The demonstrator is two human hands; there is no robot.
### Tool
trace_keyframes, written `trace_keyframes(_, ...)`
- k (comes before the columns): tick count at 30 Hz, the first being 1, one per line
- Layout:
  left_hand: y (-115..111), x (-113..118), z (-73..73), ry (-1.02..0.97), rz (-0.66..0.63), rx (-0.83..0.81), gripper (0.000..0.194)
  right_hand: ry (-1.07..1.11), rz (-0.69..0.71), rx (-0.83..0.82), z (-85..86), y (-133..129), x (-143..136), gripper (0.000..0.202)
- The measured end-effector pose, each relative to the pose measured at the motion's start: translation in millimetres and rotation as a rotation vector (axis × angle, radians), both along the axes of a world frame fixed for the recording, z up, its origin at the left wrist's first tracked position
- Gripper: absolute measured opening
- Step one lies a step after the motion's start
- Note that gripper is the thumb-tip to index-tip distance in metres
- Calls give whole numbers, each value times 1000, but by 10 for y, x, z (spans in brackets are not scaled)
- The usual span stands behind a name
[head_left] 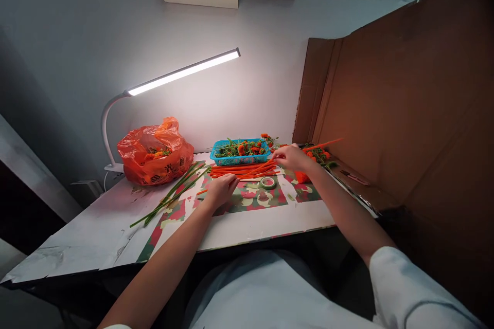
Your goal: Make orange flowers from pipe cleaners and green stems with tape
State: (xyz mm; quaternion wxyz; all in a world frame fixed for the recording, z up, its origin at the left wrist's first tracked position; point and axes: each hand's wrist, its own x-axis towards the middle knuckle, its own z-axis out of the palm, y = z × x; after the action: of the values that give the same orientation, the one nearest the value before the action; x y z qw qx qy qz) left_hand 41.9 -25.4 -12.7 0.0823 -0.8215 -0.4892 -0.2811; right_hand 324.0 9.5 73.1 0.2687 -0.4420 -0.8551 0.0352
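Note:
My right hand is closed, fingertips pinched, at the right end of the pile of orange pipe cleaners. A long orange pipe cleaner sticks out beyond this hand to the right and appears held in it. My left hand is closed too, thumb and fingertips together, just in front of the pile; what it pinches is too small to make out. A short orange end shows left of that wrist. Between the hands, a roll of green tape lies on the patterned mat.
Behind the pile stands a blue basket of orange flowers with green stems. To the left are long green stems, a red plastic bag holding flowers, and a lit lamp. More orange flowers and a cardboard wall are on the right.

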Motion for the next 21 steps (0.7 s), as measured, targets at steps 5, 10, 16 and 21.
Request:
trace_keyframes(5,20,-72,45,80,125,-121,33,-149,-143,-177,-237,235,432,17)
trace_keyframes(10,12,-112,83,99,216,-169,34,-75,-176,-257,-392,340,656,23)
trace_keyframes(16,23,-103,53,34,45,-173,45,-224,-598,-196,-370,556,646,32)
trace_keyframes(21,15,-90,35,-66,-136,-212,44,-395,-719,-373,-361,615,522,31)
